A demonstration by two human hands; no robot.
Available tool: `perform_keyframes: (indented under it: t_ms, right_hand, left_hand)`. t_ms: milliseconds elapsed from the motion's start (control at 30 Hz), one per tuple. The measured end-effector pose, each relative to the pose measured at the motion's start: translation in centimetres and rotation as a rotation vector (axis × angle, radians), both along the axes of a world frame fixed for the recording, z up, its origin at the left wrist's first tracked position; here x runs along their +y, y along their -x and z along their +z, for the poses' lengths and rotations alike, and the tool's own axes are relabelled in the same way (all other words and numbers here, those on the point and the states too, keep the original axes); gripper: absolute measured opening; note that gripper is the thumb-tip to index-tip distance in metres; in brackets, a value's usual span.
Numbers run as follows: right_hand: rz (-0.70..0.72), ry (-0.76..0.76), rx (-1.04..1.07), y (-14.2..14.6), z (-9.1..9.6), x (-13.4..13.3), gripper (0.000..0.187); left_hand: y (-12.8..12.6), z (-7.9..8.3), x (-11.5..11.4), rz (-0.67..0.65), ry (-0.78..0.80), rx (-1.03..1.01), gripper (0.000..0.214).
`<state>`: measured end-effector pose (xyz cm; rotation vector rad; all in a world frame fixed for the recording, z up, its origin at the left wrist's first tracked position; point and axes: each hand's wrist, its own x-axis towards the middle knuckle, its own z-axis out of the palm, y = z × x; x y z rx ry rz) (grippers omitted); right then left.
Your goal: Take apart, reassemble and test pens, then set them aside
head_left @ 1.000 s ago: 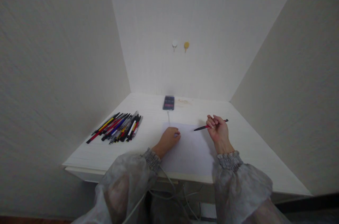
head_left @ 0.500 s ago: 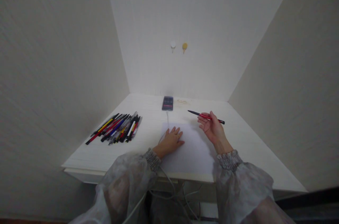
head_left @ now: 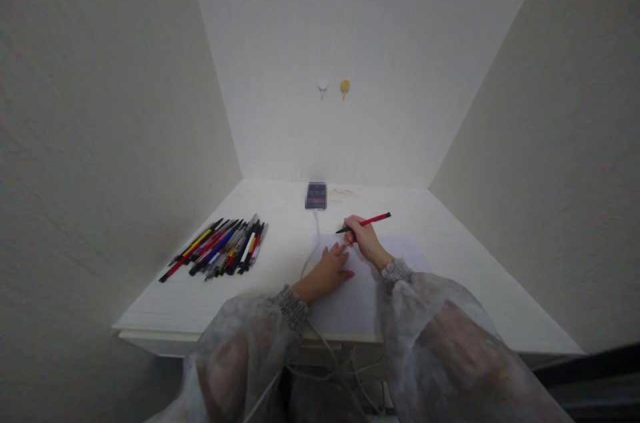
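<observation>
One red-and-black pen point(head_left: 376, 218), gripped by the right hand point(head_left: 365, 240), swings in to twelve o'clock of the paper point(head_left: 350, 313), seemingly poised for writing; the left hand point(head_left: 327, 272) lies spread, grasping nothing, at ten.

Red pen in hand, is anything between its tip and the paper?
Nothing visible stands between the tip of the red pen and the paper; the left hand lies on the paper close by.
</observation>
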<state>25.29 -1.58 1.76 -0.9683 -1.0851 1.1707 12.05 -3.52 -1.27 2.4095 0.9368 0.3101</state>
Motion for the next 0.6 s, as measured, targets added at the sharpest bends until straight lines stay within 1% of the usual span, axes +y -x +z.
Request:
perform_keyframes:
  t_ms: [100, 200, 267, 367, 467, 600]
  right_hand:
    - [-0.036, 0.023, -0.029, 0.0, -2.2, 1.0, 0.019]
    - [0.026, 0.035, -0.082, -0.4, -3.3, 1.3, 0.022]
    - [0.055, 0.024, -0.15, -0.5, -3.6, 1.2, 0.019]
    - [0.051, -0.005, -0.268, -0.4, -3.7, 1.0, 0.014]
    - [0.052, -0.033, -0.375, -0.1, -3.6, 1.0, 0.007]
    - [-0.002, -0.066, -0.556, 0.2, -3.2, 1.0, 0.007]
  left_hand:
    - [0.3, 0.2, -0.1, 0.037, -0.033, -0.071, 0.039]
    - [1.1, 0.6, 0.1, 0.117, -0.101, -0.067, 0.037]
    - [1.7, 0.8, 0.6, 0.126, -0.171, -0.016, 0.043]
    - [2.7, 1.2, 1.3, 0.083, -0.251, 0.016, 0.053]
    - [3.3, 1.4, 1.7, 0.076, -0.334, 0.08, 0.06]
    - [3.4, 1.6, 1.6, 0.074, -0.417, 0.213, 0.063]
